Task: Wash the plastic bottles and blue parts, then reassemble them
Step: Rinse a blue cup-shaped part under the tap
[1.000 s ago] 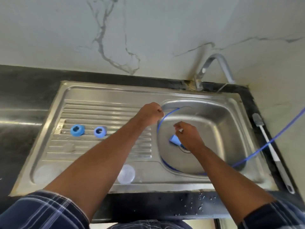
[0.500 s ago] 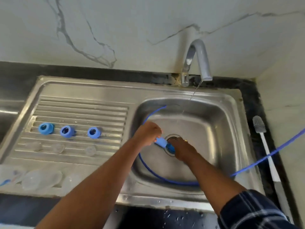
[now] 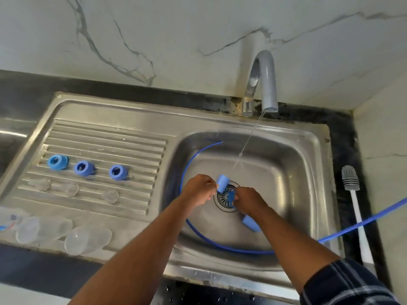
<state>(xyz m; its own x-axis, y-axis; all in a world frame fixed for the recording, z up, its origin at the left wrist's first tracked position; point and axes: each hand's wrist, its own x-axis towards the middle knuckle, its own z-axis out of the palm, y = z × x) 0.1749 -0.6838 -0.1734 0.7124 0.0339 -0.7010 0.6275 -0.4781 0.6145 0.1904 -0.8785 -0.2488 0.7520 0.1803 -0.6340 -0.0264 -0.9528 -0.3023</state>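
My left hand (image 3: pixel 199 190) grips a light blue cap (image 3: pixel 222 182) over the drain of the sink basin (image 3: pixel 293 172). My right hand (image 3: pixel 250 200) pinches a smaller blue part (image 3: pixel 231 196) right beside it. Another blue cap (image 3: pixel 251 223) lies in the basin under my right forearm. Three blue ring parts (image 3: pixel 57 162) (image 3: pixel 83 167) (image 3: pixel 118 172) sit in a row on the ribbed drainboard (image 3: pixel 105 139). Clear small pieces (image 3: pixel 70 189) lie below them, and clear plastic bottles (image 3: pixel 88 237) (image 3: pixel 41 227) lie on their sides at the front left.
A thin stream of water runs from the grey tap (image 3: pixel 264 82) into the basin. A thin blue tube (image 3: pixel 193 157) curves around the basin and leaves to the right. A white bottle brush (image 3: pixel 356 208) lies on the black counter at the right.
The view has dropped closer over the basin. My hands have separated slightly, and the light blue cap now shows in my left hand, apart from the small part in my right.
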